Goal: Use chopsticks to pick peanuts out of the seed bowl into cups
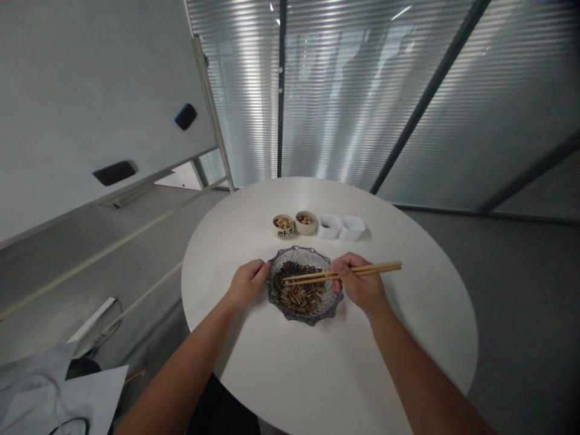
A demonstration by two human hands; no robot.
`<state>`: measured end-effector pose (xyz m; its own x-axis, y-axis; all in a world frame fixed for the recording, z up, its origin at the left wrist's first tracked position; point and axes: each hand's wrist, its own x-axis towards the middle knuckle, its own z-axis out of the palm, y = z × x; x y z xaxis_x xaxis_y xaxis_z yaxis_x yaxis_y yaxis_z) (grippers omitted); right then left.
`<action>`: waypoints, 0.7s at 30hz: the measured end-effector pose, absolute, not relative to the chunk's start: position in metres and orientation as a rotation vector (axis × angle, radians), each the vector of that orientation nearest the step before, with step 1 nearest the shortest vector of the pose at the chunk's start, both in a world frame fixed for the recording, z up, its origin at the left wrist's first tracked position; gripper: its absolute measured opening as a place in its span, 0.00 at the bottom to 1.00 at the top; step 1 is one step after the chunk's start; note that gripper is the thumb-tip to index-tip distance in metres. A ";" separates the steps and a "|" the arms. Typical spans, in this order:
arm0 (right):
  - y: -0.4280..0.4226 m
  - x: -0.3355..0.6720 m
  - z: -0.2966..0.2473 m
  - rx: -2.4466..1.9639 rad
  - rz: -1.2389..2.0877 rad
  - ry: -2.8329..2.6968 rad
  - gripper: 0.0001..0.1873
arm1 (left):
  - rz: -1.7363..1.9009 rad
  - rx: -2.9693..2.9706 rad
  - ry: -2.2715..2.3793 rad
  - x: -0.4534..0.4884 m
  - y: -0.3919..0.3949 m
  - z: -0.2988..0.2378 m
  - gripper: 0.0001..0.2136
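Two chopsticks point(380, 267) over one glass bowl point(308, 257) of seeds point(299, 296).
Head view: beyond the bowl on the counter point(294, 374), two round cups point(305, 229) of pale pieces point(284, 223) and two white tubs point(352, 232) stand in one row; a whiteboard point(90, 72) with two dark blocks point(185, 116) stands left. The chopsticks lie crosswise, tips pointing left over the seeds, grasped by the right hand point(357, 281); the left hand point(247, 282) clasps the bowl's left rim.

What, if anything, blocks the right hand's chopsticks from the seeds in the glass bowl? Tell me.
Nothing visible: the right hand holds the chopsticks over the open bowl and its seeds. The left hand is at the bowl's left side, out of their way.
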<state>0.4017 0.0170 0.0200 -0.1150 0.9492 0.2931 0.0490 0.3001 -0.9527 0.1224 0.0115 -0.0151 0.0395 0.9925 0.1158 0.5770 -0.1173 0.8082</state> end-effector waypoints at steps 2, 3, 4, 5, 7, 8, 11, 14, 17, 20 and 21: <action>0.017 0.400 0.019 -0.970 1.037 -1.457 0.21 | 0.944 1.744 1.586 0.122 0.011 -0.016 0.22; 0.017 0.399 0.018 -0.967 1.044 -1.458 0.20 | 0.945 1.739 1.587 0.122 0.011 -0.016 0.22; 0.017 0.399 0.017 -0.963 1.053 -1.462 0.20 | 0.945 1.736 1.586 0.122 0.011 -0.016 0.22; 0.017 0.398 0.017 -0.958 1.063 -1.473 0.20 | 0.947 1.735 1.587 0.122 0.011 -0.017 0.21; 0.017 0.399 0.016 -0.953 1.079 -1.507 0.19 | 0.947 1.740 1.588 0.122 0.012 -0.017 0.21; 0.017 0.399 0.016 -0.955 1.083 -1.528 0.19 | 0.946 1.746 1.589 0.122 0.012 -0.017 0.21; 0.018 0.399 0.016 -0.964 1.090 -1.573 0.19 | 0.954 1.757 1.586 0.122 0.012 -0.018 0.21; 0.018 0.398 0.015 -0.961 1.094 -1.564 0.19 | 0.968 1.748 1.583 0.122 0.013 -0.019 0.21; 0.018 0.396 0.014 -0.960 1.075 -1.525 0.20 | 0.968 1.736 1.587 0.123 0.013 -0.020 0.21; 0.017 0.394 0.014 -0.979 1.038 -1.495 0.21 | 0.973 1.730 1.590 0.123 0.013 -0.020 0.21; 0.016 0.393 0.014 -0.985 1.028 -1.481 0.22 | 0.972 1.733 1.590 0.123 0.013 -0.019 0.22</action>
